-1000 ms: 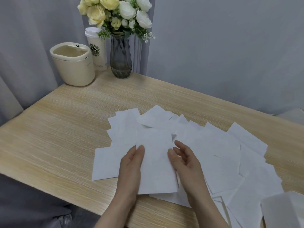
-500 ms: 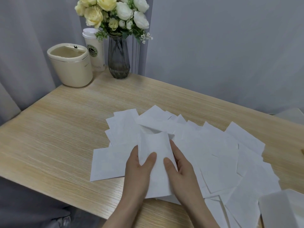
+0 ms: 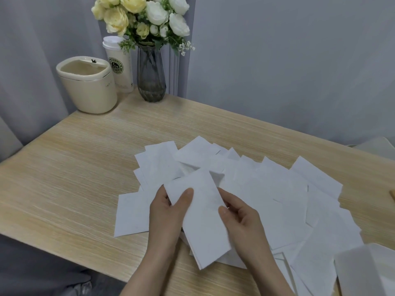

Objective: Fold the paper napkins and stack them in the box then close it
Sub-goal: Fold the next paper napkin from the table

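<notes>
Several white paper napkins (image 3: 277, 199) lie spread and overlapping across the wooden table (image 3: 74, 171). One napkin (image 3: 203, 218) is folded lengthwise into a narrow strip, lifted slightly above the pile and tilted. My left hand (image 3: 166, 214) pinches its left edge, thumb on top. My right hand (image 3: 241, 218) pinches its right edge, thumb on top and fingers curled beneath. A white box (image 3: 367, 272) shows partly at the bottom right corner, cut off by the frame.
At the table's far left corner stand a cream bin-shaped container (image 3: 87, 86), a white lidded coffee cup (image 3: 118, 65) and a dark glass vase (image 3: 151, 75) of white and yellow flowers. Grey curtains hang behind. The table's near edge runs under my forearms.
The flat napkin under my hands was lifted and folded in half lengthwise. Both thumbs moved onto its top, and it now tilts to the left.
</notes>
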Tool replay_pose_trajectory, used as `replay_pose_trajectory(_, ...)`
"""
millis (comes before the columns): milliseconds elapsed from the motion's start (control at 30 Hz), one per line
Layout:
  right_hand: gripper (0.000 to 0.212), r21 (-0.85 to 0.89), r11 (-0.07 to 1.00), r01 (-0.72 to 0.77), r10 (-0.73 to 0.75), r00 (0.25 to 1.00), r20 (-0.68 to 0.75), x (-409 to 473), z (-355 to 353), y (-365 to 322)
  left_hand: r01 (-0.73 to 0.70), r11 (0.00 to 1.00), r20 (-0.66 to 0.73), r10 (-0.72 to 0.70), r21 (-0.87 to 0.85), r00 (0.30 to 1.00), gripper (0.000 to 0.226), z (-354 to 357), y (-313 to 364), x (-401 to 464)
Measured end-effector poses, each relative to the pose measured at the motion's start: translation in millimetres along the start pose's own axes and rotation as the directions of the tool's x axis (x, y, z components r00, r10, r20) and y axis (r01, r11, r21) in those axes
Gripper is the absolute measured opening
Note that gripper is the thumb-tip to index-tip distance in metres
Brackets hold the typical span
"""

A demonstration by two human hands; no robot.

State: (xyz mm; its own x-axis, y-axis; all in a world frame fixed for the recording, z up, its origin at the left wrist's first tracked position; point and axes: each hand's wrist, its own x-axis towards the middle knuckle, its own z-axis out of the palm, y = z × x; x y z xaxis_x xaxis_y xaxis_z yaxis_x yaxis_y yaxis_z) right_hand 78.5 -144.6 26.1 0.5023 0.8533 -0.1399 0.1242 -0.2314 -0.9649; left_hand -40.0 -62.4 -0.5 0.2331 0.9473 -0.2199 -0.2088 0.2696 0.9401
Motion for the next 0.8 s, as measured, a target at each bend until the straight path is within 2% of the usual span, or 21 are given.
replay_pose_trajectory(100, 0.039, 0.029, 0.999, -0.029, 0.029, 1.0, -0.003, 2.8, -5.7, 0.8, 0.003, 1.0, -0.028, -0.003, 0.023, 1.0, 0.027, -7.4, 0.9, 7.3)
replay_pose_trajectory(233, 0.034, 0.168, 0.984, -0.067, 0.078, 0.995, -0.061, 4.8, -9.0, 6.2, -0.015, 1.0, -0.114, 0.017, 0.015, 0.993, 0.029, -8.6, -0.2, 9.7)
replay_pose_trajectory(367, 0.055, 0.279, 0.954, -0.11, 0.124, 0.992, -0.036, 1.1, -3.7, 11.1, -0.021, 0.992, -0.233, -0.008, -0.122, 0.972, 0.031, -3.4, -0.9, 6.2)
replay_pose_trajectory(433, 0.058, 0.316, 0.944, -0.097, 0.114, 0.993, -0.035, -1.6, 1.1, 13.7, -0.028, 0.982, -0.254, -0.02, -0.185, 0.967, 0.032, 0.7, -1.6, 2.1)
replay_pose_trajectory(567, 0.043, 0.264, 0.964, -0.022, 0.056, 0.991, -0.121, -0.4, 0.1, 17.0, -0.013, 0.983, -0.2, -0.024, -0.183, 0.98, 0.029, 2.8, -3.7, -2.7)
replay_pose_trajectory(800, 0.053, 0.103, 0.995, -0.014, 0.019, 0.999, -0.044, 0.7, -15.1, 8.2, 0.055, 0.99, -0.059, -0.064, -0.133, 0.996, 0.032, -0.2, 2.9, 1.0)
